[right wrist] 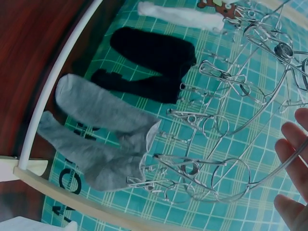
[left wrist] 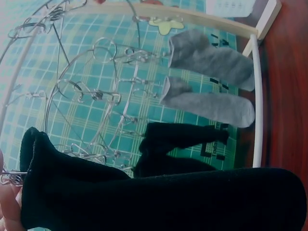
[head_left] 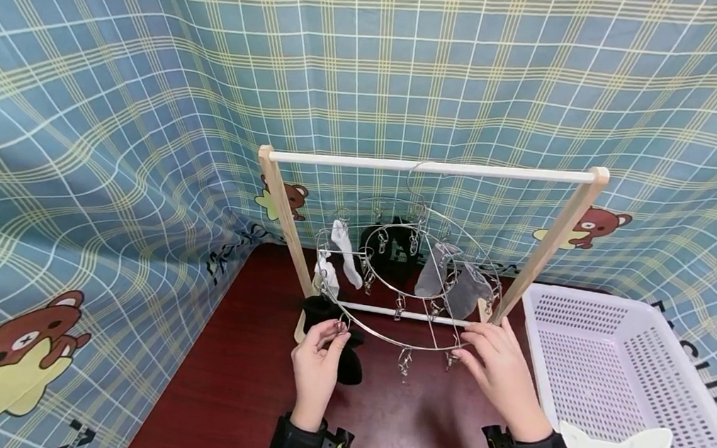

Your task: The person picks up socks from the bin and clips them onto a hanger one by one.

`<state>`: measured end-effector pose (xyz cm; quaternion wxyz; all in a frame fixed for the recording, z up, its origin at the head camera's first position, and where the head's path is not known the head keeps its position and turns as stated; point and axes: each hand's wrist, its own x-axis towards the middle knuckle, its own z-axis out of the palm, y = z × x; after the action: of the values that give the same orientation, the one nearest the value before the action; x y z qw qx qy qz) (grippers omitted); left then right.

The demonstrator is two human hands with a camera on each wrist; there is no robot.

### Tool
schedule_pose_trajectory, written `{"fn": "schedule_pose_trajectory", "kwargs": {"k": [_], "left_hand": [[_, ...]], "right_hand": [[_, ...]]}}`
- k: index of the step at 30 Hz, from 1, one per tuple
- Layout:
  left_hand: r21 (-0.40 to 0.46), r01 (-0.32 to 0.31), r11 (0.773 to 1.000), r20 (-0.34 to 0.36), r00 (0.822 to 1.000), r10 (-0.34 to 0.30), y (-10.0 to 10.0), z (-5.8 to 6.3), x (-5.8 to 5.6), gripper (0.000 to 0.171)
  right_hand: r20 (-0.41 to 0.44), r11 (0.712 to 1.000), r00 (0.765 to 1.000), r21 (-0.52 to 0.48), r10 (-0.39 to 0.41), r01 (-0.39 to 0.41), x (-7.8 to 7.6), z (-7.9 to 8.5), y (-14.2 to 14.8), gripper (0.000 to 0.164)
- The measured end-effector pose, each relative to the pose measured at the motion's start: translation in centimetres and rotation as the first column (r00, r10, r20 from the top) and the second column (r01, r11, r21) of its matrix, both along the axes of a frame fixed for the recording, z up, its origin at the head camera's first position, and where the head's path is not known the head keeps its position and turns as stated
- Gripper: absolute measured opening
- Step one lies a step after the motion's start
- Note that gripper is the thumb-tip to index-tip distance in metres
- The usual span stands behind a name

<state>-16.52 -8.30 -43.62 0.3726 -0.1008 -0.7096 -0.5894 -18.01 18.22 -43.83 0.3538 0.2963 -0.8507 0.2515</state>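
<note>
My left hand [head_left: 315, 366] pinches a metal clip [left wrist: 12, 178] on the near left rim of a round wire hanger [head_left: 387, 337]. That clip sits at the cuff of a black sock [left wrist: 159, 199], which hangs down beside the hand. At the rim's right side is my right hand [head_left: 502, 368], its fingers spread and loosely bent around the wire, thumb apart from them. Clipped around the hanger are white socks [head_left: 345, 251], black socks [right wrist: 151, 50] at the back and grey socks [right wrist: 103, 108] on the right. Several other clips [head_left: 405, 363] dangle with nothing in them.
The hanger hooks over the white bar [head_left: 351, 161] of a wooden-sided rack [head_left: 548, 251]. Right of it stands a white perforated basket [head_left: 535, 353] on the dark red table [head_left: 223, 376]. Plaid cloth [head_left: 411, 65] hangs behind and at the sides.
</note>
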Motion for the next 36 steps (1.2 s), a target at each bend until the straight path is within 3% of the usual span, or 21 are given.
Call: {"fn": "schedule_pose_trajectory", "kwargs": {"k": [4,9,12,18,22,25,27,32,36], "left_hand": [[0.016,-0.001,1.000,-0.007,1.000,0.001,-0.1,0.1,-0.1,0.021],[0.060,0.028,0.998,0.021,0.999,-0.029,-0.2,-1.4,-0.8,0.024],[0.084,0.023,0.996,0.029,0.999,-0.025,-0.2,-1.6,-0.7,0.026],[0.119,-0.031,0.992,-0.051,0.998,0.038,0.6,-0.1,0.5,0.021],[0.092,-0.004,0.996,-0.125,0.992,0.015,1.3,0.6,1.2,0.019],[0.011,0.047,0.999,-0.191,0.981,-0.044,1.9,0.7,1.3,0.022],[-0.040,0.111,0.993,-0.204,0.972,-0.117,2.3,0.6,1.4,0.027],[-0.069,0.309,0.949,-0.094,0.945,-0.314,3.1,0.5,1.6,0.039],[-0.056,0.357,0.933,-0.067,0.931,-0.360,3.5,0.3,1.6,0.036]], "right_hand": [[-0.073,1.000,0.997,-0.009,0.021,-0.021,0.0,0.0,-0.4,0.044],[-0.164,0.997,0.985,-0.047,0.058,-0.067,0.1,0.1,-0.9,0.044],[-0.193,0.992,0.977,-0.068,0.091,-0.106,0.1,0.3,-1.1,0.042],[-0.210,0.991,0.973,-0.061,0.101,-0.116,0.3,0.6,-1.3,0.042],[-0.217,0.996,0.974,-0.030,0.071,-0.079,0.4,0.7,-1.5,0.043],[-0.230,0.998,0.972,-0.012,0.053,-0.057,0.4,0.8,-1.7,0.043],[-0.237,0.998,0.970,-0.007,0.051,-0.054,0.5,0.8,-1.9,0.043],[-0.243,0.998,0.968,-0.004,0.055,-0.057,0.6,0.9,-2.5,0.043],[-0.249,0.998,0.967,0.001,0.056,-0.057,0.7,1.0,-2.8,0.042]]}}
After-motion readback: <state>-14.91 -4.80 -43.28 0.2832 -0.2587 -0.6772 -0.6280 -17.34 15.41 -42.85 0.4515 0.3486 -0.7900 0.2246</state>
